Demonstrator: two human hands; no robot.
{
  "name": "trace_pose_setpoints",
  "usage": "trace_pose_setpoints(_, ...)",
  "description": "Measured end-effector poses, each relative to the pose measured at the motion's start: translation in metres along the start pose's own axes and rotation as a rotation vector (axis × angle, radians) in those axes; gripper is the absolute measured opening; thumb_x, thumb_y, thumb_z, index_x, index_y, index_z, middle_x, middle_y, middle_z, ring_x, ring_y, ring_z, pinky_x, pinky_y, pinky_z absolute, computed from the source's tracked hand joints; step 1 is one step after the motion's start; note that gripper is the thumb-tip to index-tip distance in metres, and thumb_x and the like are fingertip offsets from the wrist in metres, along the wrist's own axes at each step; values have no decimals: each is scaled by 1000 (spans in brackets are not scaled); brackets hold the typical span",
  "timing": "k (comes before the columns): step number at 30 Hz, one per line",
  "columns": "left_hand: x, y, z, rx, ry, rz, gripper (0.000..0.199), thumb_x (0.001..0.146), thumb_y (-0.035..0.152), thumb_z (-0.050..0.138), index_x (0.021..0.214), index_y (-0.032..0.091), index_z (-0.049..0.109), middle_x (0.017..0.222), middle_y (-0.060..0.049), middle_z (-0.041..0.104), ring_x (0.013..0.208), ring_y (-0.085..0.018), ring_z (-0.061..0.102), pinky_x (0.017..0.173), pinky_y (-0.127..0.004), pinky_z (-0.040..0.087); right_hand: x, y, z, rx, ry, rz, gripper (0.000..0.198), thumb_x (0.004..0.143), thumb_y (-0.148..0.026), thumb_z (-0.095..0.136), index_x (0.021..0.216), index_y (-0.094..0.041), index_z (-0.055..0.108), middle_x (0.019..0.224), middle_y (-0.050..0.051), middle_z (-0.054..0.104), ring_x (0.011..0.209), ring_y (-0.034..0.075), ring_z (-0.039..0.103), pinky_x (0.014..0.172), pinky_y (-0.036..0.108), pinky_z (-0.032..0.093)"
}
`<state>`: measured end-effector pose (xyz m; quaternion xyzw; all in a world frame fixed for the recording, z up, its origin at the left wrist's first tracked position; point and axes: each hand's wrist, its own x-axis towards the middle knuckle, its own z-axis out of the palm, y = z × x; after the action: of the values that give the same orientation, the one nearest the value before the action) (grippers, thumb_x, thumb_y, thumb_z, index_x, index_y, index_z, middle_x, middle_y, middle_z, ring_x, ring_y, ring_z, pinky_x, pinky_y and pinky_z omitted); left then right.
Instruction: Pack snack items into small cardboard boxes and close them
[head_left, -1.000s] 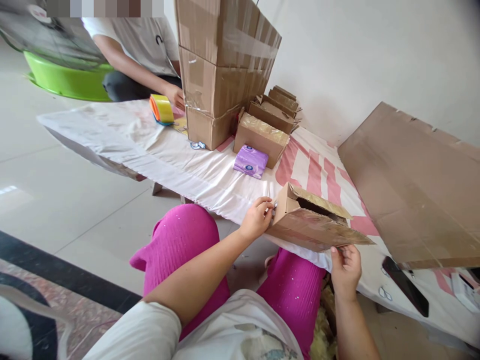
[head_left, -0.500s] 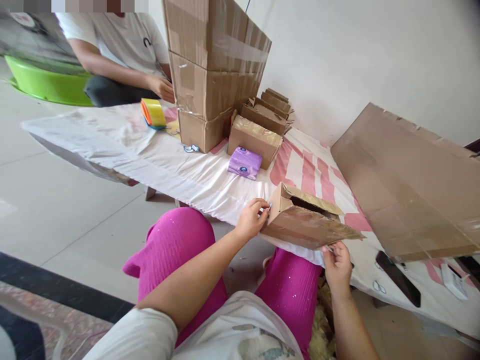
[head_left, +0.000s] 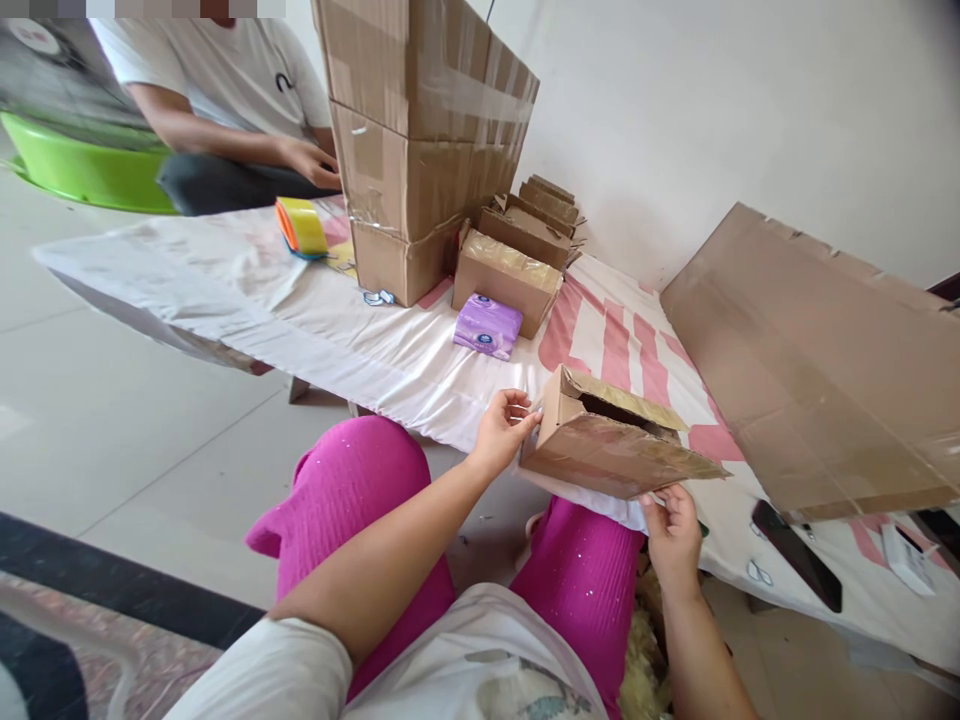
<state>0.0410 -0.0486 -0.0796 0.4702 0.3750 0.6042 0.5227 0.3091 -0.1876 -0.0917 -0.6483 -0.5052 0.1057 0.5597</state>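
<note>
The small carton (head_left: 600, 455) is at the near edge of the cloth-covered tabletop (head_left: 420, 385), its top partly open. The left hand (head_left: 504, 430) is at its left end with fingers half curled; whether they hold something, I cannot tell. The right hand (head_left: 673, 525) pinches its lower right edge, fingers nearly closed. Beyond it lies 1 purple packet (head_left: 487, 327).

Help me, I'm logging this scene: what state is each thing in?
Carton between hands, top gaping open
Left hand, fingers curled at its left end
Right hand, fingers curled by its right end
Cardboard stack, upright, taped
Purple pack, whether opened unclear
Phone, screen dark
Tablecloth, wrinkled
Fan, can't tell if running
</note>
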Motion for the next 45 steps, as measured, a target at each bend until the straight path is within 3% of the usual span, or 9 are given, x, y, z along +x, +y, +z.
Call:
trace_pose_setpoints(11,-3,11,3,57,38,26,22,68,18,66,88,18,56,82,-1,63,67,-10,58,60,-22,46,-1,3,-1,-12,4,26,46,76,-42,69,113,-19,55,105,11,66,99,23,62,89,41,49)
trace_pose_setpoints(19,-2,12,1,99,49,64,19,66,13,63,83,19,57,69,3,61,61,-9,56,61,-23,45,-2,-3,2,-35,-15,-16,41,80,-40,66,113,-20,54,103,10,63,97,22,61,84,39,51)
trace_pose_setpoints(26,0,8,-4,54,57,35,19,69,23,66,79,19,51,70,3,56,60,-9,53,61,-23,43,-15,-25,5,-165,263,-259,45,81,-32,66,121,-18,50,107,9,55,86,17,57,74,33,50)
trace_pose_setpoints(28,-3,11,-5,33,43,25,20,70,27,66,79,19,50,71,3,55,61,-9,53,61,-24,43,-22,-35,6,-171,201,-323,33,83,-28,63,114,-20,54,98,7,57,80,16,57,70,31,50)
trace_pose_setpoints(31,-13,23,-6,-14,43,25,22,73,32,66,80,19,50,72,2,54,62,-10,53,61,-24,44,-31,-55,12,-178,-45,-419,18,86,-20,58,104,-22,60,91,6,61,82,18,60,70,32,51)
trace_pose_setpoints(36,-51,45,-6,-45,-9,225,14,80,29,64,84,19,55,79,-2,58,72,-12,57,69,-26,47,-48,-97,32,-132,-337,-553,29,84,-10,56,108,-25,59,97,7,65,85,20,63,73,35,54)
trace_pose_setpoints(40,-81,47,-1,2,-237,342,7,85,26,60,87,19,57,82,-5,60,79,-16,59,74,-30,49,-55,-120,48,-82,-356,-611,37,83,-11,59,117,-25,55,105,9,64,95,22,63,78,39,55)
trace_pose_setpoints(45,-95,39,8,-15,-406,169,10,88,28,58,93,19,58,86,-5,62,78,-15,60,73,-28,51,-54,-120,57,-113,-285,-488,27,85,-21,62,110,-25,55,97,6,62,83,18,62,69,33,55)
